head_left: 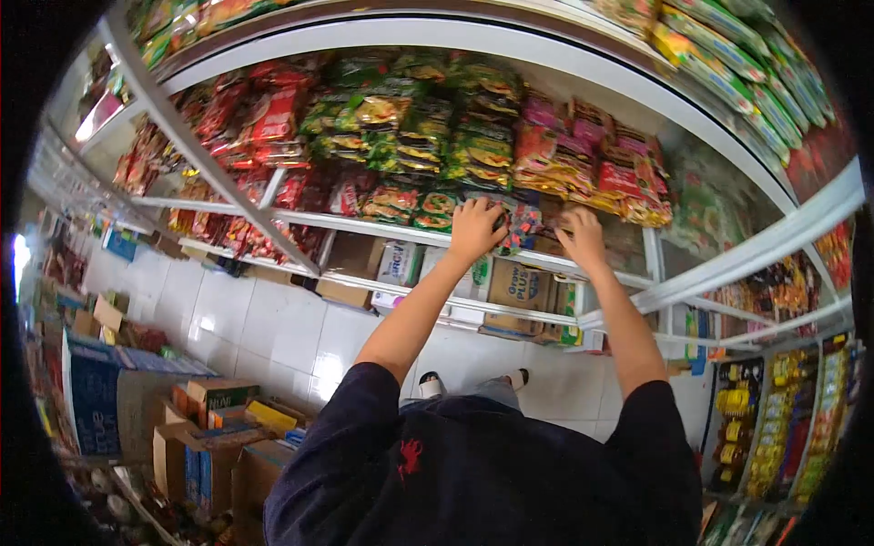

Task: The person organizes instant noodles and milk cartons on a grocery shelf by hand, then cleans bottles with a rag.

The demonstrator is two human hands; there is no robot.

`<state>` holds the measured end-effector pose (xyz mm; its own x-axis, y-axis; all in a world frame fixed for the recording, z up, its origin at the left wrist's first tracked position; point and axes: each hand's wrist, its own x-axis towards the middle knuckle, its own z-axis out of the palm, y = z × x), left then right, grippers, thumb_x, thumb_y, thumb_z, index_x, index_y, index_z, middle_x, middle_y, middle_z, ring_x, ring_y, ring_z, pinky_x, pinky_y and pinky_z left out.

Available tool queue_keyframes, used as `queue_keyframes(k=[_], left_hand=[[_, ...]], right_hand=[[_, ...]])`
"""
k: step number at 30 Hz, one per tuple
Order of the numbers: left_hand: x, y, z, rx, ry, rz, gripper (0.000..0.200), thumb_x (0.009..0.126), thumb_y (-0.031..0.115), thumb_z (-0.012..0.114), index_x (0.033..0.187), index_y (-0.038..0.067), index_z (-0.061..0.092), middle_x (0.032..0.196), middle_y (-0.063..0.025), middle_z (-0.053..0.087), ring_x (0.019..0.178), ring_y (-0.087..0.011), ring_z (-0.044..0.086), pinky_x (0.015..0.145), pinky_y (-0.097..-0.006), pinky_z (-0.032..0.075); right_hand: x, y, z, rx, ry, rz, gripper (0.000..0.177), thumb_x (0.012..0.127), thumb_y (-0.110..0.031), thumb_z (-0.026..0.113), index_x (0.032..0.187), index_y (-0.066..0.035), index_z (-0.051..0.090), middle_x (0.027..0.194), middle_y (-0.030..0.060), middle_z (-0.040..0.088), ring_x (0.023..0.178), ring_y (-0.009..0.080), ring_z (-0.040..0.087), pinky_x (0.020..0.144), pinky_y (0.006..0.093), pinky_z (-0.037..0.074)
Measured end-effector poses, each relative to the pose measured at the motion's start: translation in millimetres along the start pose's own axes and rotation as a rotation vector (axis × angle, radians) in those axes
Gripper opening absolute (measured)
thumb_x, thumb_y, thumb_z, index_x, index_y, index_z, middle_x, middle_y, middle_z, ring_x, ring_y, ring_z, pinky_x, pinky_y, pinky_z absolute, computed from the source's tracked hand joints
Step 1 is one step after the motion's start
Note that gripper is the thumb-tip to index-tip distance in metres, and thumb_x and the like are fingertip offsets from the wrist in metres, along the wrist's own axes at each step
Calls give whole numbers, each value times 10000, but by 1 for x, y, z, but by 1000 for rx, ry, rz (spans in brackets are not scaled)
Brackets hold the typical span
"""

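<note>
Both of my arms reach forward to a shelf of packets. My left hand (478,227) lies over a dark packet with red and blue marks (521,221), its fingers curled at the packet's left end; what it grips is hidden. To the right, my right hand (580,237) hovers at the shelf front with fingers bent and apart, near a dark gap. Green noodle packets (439,209) lie just left of my left hand. Behind the hands stand stacks of green-yellow packets (480,150) and pink-red packets (555,150).
Cardboard boxes (523,287) sit on the lower shelf under the hands. A white metal rail (364,223) edges the shelf, and a slanting frame bar (756,246) crosses at right. Open cartons (209,446) stand on the floor at left. Yellow bottles (736,400) fill a rack at right.
</note>
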<state>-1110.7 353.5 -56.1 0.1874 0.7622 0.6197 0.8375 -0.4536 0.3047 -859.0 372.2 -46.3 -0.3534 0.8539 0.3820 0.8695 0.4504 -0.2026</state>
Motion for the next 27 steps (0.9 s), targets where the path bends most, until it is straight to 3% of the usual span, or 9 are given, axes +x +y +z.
queue_keyframes(k=[5, 8, 11, 14, 17, 20, 21, 24, 27], left_hand=[[-18, -68, -44, 170, -64, -248, 306, 638, 310, 637, 889, 140, 591, 866, -93, 506, 839, -287, 499, 652, -425, 405], [-34, -148, -97, 268, 84, -408, 335, 617, 319, 672, 895, 154, 584, 863, -98, 547, 805, -297, 538, 634, -415, 437], [-50, -236, -132, 632, 132, -812, 339, 670, 316, 660, 949, 152, 559, 949, -102, 538, 823, -320, 541, 632, -441, 443], [-48, -239, -151, 649, 190, -947, 290, 699, 282, 608, 963, 167, 572, 993, -104, 528, 862, -329, 528, 645, -469, 420], [-37, -209, -126, 681, 52, -845, 281, 717, 296, 575, 975, 185, 583, 989, -90, 534, 874, -304, 523, 647, -459, 408], [-27, -137, -99, 631, 64, -730, 598, 684, 628, 479, 1041, 155, 562, 976, -126, 524, 901, -323, 500, 671, -479, 372], [-25, -123, -92, 667, 30, -677, 615, 674, 641, 493, 1034, 148, 560, 959, -120, 525, 893, -313, 503, 666, -463, 367], [-21, -130, -81, 694, -44, -642, 324, 729, 377, 545, 954, 147, 576, 896, -80, 520, 810, -263, 504, 650, -438, 358], [-31, -176, -91, 827, 55, -576, 183, 779, 194, 464, 919, 172, 580, 889, -63, 530, 813, -255, 524, 657, -446, 390]], right_hand=[[2, 0, 3, -41, -4, 81, 360, 765, -262, 585, 1050, -55, 509, 1096, 116, 452, 1056, 303, 401, 896, 415, 313], [3, -1, 5, -33, -17, 120, 351, 770, -259, 580, 1049, -58, 506, 1094, 113, 452, 1060, 296, 402, 905, 406, 312], [6, -6, 3, -37, -8, 141, 334, 763, -238, 590, 1034, -62, 510, 1087, 112, 454, 1057, 295, 406, 896, 397, 320], [5, -7, 3, -25, -5, 136, 323, 753, -220, 601, 1018, -59, 509, 1071, 118, 455, 1048, 301, 411, 877, 397, 328], [7, -4, 4, -32, -13, 143, 323, 749, -210, 600, 1012, -47, 508, 1074, 131, 454, 1036, 310, 420, 874, 410, 330], [6, -2, 7, -37, -16, 150, 326, 751, -208, 596, 1019, -44, 508, 1091, 135, 451, 1049, 314, 415, 885, 409, 327], [6, -2, 6, -39, -27, 164, 335, 755, -209, 591, 1034, -45, 507, 1109, 137, 448, 1065, 317, 408, 900, 407, 321], [6, -4, 5, -24, -45, 165, 339, 764, -211, 586, 1047, -43, 505, 1126, 140, 442, 1079, 317, 400, 908, 409, 316], [6, -5, 5, -20, -47, 182, 333, 773, -214, 583, 1043, -38, 503, 1119, 139, 440, 1079, 315, 397, 907, 409, 316]])
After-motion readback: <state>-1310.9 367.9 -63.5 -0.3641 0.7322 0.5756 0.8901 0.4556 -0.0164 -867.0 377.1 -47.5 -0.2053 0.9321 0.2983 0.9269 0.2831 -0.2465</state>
